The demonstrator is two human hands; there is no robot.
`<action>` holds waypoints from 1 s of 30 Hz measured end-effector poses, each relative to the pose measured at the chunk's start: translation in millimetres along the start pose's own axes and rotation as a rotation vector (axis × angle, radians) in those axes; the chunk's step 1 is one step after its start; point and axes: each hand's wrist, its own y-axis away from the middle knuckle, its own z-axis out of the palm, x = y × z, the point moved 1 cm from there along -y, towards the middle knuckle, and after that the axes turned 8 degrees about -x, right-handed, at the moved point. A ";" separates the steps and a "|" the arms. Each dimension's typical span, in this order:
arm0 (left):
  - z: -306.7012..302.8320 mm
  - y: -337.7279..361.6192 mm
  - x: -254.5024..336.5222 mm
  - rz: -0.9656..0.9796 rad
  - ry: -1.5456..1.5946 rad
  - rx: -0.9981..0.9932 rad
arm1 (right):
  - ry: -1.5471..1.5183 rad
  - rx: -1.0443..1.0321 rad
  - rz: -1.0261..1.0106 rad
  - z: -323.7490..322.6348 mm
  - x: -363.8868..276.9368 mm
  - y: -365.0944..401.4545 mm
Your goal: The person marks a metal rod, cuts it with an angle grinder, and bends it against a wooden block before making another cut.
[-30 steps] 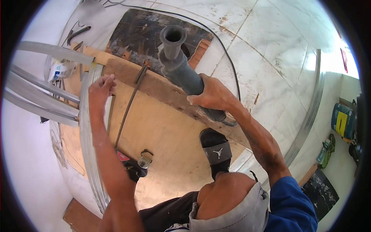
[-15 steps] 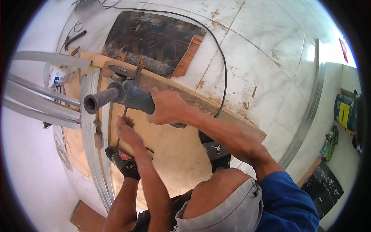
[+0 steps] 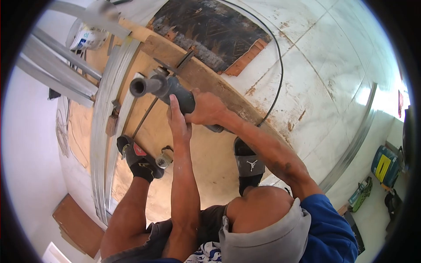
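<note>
My right hand [image 3: 207, 107] is wrapped round the rear body of a dark angle grinder [image 3: 177, 94]. Beside it, my left hand [image 3: 179, 119] rests against the underside of the grinder, thumb or finger laid along its body. The grinder's side handle [image 3: 147, 86] points left with no hand on it. Its disc [image 3: 164, 65] is near a thin metal rod [image 3: 146, 117] and the wooden beam [image 3: 210, 83]. The rod runs from my left foot up towards the beam.
Metal channels [image 3: 103, 96] lie at the left, near a white bucket [image 3: 90, 37]. A dark board [image 3: 210, 33] and the power cable [image 3: 280, 65] are beyond the beam. A tape roll [image 3: 164, 160] sits between sandalled feet. Another metal profile [image 3: 351, 144] lies at the right.
My left hand has moved up from below the grinder to touch its body. The grinder's disc now appears edge-on, and the head view has shifted. The tape roll has come into sight.
</note>
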 end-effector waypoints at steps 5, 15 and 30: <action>-3.5 0.5 -2.8 0.040 0.085 -0.063 | 0.027 -0.001 -0.011 -0.1 -0.5 -0.4; -8.4 -1.9 -6.5 0.014 0.065 -0.056 | 0.010 -0.027 0.026 1.0 1.7 -3.0; -8.1 -2.2 -8.4 -0.011 0.070 -0.037 | 0.002 -0.043 0.072 -1.9 -1.0 -0.4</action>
